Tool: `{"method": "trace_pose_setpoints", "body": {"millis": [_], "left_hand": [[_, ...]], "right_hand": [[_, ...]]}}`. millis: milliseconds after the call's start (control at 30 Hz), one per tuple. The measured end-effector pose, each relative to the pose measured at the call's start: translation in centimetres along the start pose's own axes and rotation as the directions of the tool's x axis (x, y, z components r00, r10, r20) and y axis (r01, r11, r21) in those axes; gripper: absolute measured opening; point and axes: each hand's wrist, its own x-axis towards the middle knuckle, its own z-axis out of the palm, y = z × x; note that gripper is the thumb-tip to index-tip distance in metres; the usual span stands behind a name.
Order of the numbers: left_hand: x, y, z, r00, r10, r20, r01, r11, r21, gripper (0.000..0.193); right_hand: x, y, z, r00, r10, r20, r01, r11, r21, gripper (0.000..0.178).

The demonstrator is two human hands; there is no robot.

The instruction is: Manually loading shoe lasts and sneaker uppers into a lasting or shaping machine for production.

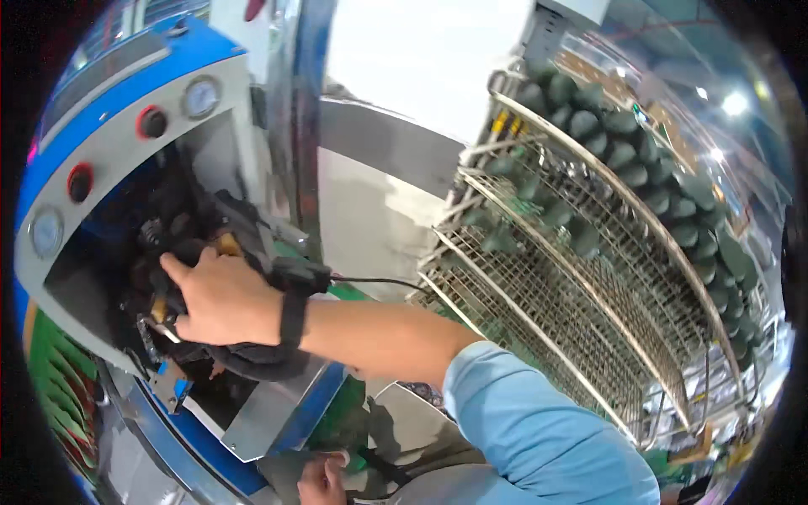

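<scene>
My right hand (225, 296) reaches into the open bay of a blue and grey machine (189, 63), with a black band (293, 318) on its wrist. Its index finger and thumb are stretched apart over dark, bulky machine parts (172, 240); its other fingers are mostly hidden. Brass-coloured pieces (229, 245) sit close to the fingers. A thick black hose (261, 364) curves beneath the wrist. Low in the picture, my left hand (322, 481) is curled beside my lap. Something small and whitish shows at its fingertips, too unclear to name.
Dials (202, 98) and red-ringed black knobs (152, 123) line the machine's front. A wire rack (581, 286) stands to the right, with many dark green rounded pieces (623, 156) on its upper tiers. A black cable (379, 280) runs from the machine toward the rack.
</scene>
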Motion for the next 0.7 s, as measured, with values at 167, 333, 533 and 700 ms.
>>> {"method": "trace_pose_setpoints", "body": {"millis": [167, 333, 533, 700], "left_hand": [[-0.7, 4.1, 0.3, 1.000, 0.011, -0.016, -0.010, 1.000, 0.025, 0.033], [-2.4, 3.5, 0.3, 0.994, 0.076, -0.083, -0.071, 0.995, 0.066, 0.033], [-2.3, 5.0, 0.1, 0.953, -0.290, -0.086, 0.135, 0.661, -0.738, 0.049], [-1.2, 9.9, -2.0, 0.976, -0.086, 0.202, 0.212, 0.130, -0.969, 0.086]], "right_hand": [[-1.4, -1.1, -1.4, 0.992, 0.106, -0.070, -0.103, 0.994, 0.039, 0.085], [-5.9, -4.3, -2.0, 0.971, -0.052, -0.235, 0.047, 0.998, -0.029, 0.068], [-18.4, -3.1, -5.8, 0.898, -0.355, -0.262, 0.365, 0.931, -0.011, 0.072], [-24.6, -3.9, -9.6, 0.918, -0.358, 0.171, 0.339, 0.931, 0.134, 0.057]]}}
